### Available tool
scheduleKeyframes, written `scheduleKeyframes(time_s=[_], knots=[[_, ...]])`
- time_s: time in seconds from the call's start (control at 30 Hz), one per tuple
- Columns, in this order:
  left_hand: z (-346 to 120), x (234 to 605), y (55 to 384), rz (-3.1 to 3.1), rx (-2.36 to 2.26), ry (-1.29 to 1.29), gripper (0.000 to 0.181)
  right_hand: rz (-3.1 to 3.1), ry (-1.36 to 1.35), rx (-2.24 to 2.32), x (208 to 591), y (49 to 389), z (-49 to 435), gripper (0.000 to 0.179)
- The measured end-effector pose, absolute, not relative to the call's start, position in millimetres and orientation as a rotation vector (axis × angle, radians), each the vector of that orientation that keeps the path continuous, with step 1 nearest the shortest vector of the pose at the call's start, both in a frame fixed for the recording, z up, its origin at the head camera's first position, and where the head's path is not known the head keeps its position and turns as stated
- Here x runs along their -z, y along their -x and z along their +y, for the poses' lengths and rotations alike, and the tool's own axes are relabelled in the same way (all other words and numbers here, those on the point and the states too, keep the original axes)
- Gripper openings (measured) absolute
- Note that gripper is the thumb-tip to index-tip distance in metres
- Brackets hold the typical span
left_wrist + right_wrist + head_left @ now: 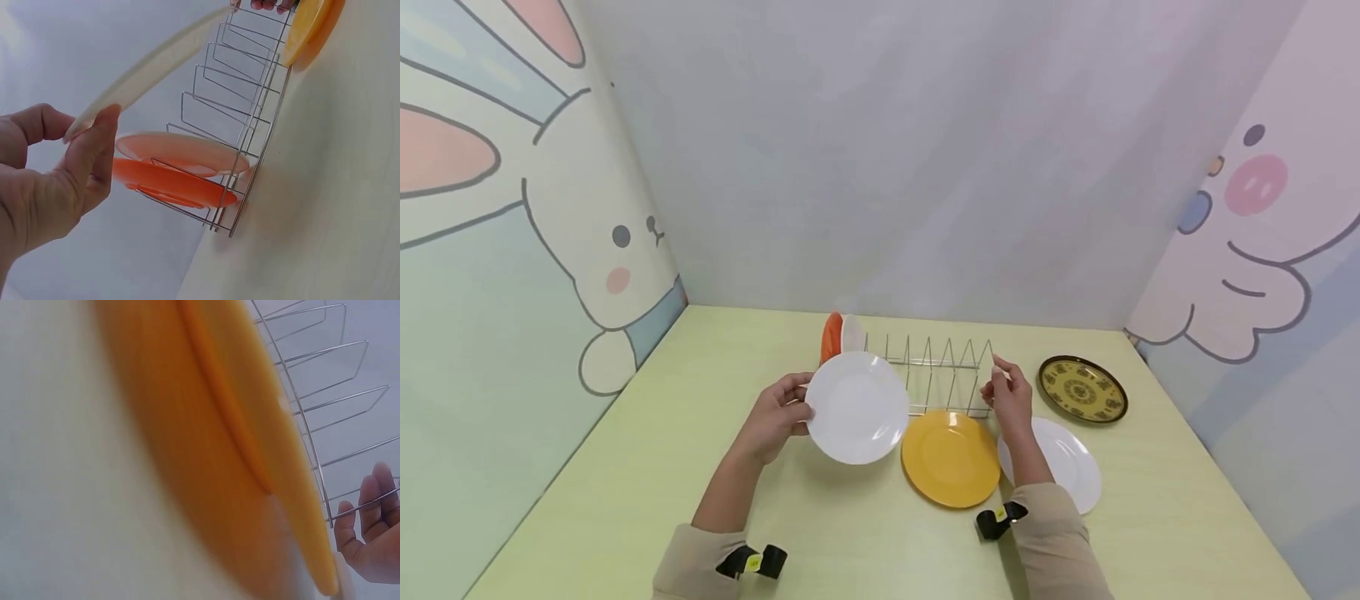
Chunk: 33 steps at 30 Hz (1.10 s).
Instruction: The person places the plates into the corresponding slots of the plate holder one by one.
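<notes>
My left hand [775,417] pinches a small white plate [857,408] by its left edge, thumb on the near face, lifted above the table in front of the wire dish rack [932,363]. At the rack's right end, my right hand [1011,400] grips the end wire, its fingers [370,503] around it. An orange plate [172,182] and another white plate [181,152] stand side by side in the rack's left slots. Close in front of the rack lies a yellow plate [951,460].
Partly hidden by my right forearm, a white plate [1067,467] lies on the table [865,542]. Farther right is a dark-rimmed patterned plate [1082,389]. Walls with cartoon animals enclose the table at the left, back and right.
</notes>
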<state>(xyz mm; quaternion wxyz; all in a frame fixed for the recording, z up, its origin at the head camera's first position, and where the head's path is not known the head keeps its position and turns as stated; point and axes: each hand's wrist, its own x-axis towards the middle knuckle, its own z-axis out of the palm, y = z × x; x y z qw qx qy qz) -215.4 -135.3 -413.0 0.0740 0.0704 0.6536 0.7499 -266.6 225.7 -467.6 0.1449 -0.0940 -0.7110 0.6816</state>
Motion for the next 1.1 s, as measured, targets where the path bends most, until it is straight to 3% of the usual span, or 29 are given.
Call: scheduleKeyframes(time_s=[0.83,1.1], knots=[[-98,387,215,1.974,-2.813,-0.044,0.049,-2.028,0.269,-1.974,470,267,227,0.034],[-79,386,224,1.954,-2.948,-0.003,0.049,-1.968,0.133,-1.969,472,264,226,0.033]])
